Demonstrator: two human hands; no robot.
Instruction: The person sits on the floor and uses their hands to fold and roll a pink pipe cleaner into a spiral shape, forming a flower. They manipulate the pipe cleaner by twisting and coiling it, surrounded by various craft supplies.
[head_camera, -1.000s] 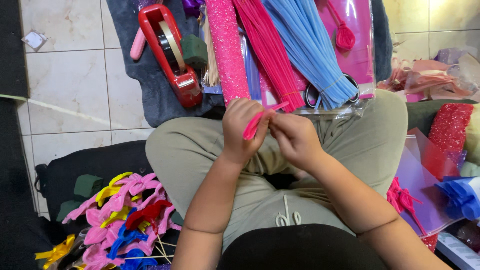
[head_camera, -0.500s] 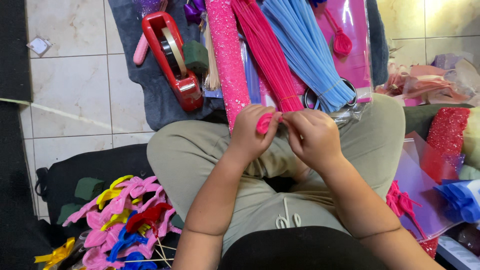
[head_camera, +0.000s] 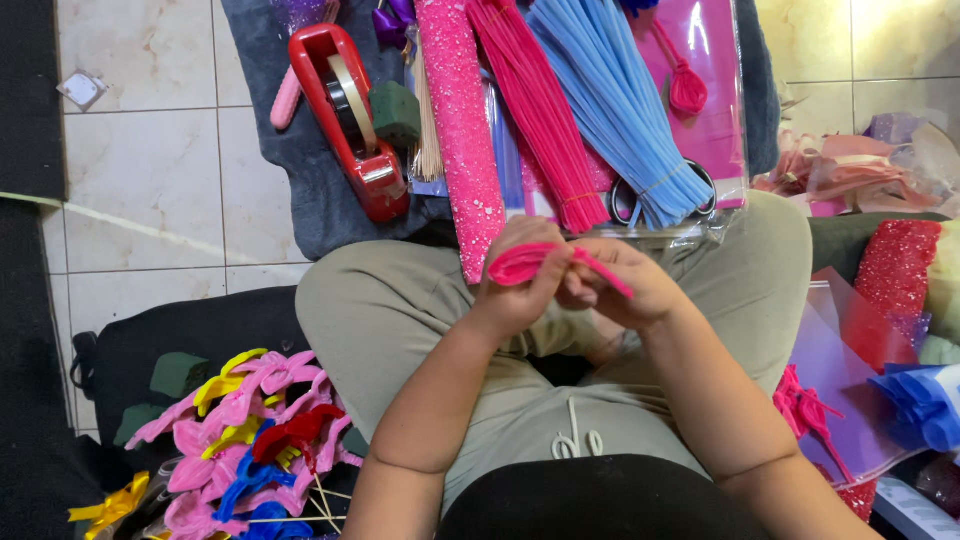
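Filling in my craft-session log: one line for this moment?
left hand: pinching pink pipe cleaner | right hand: gripping its other end | over lap

Hot-pink pipe cleaner (head_camera: 530, 262), red tape dispenser (head_camera: 350, 115), pale-blue bundle (head_camera: 620, 100).

Tiled floor (head_camera: 160, 190) — grey cloth (head_camera: 300, 190) (craft-strewn) on it

Craft clutter on tiled floor

Red tape dispenser (head_camera: 352, 120) on grey cloth (head_camera: 300, 190); pink glitter roll (head_camera: 462, 130) beside pink (head_camera: 545, 110) and blue (head_camera: 620, 100) pipe-cleaner bundles; finished bows (head_camera: 250, 430) lower left; red glitter roll (head_camera: 895, 285) right.
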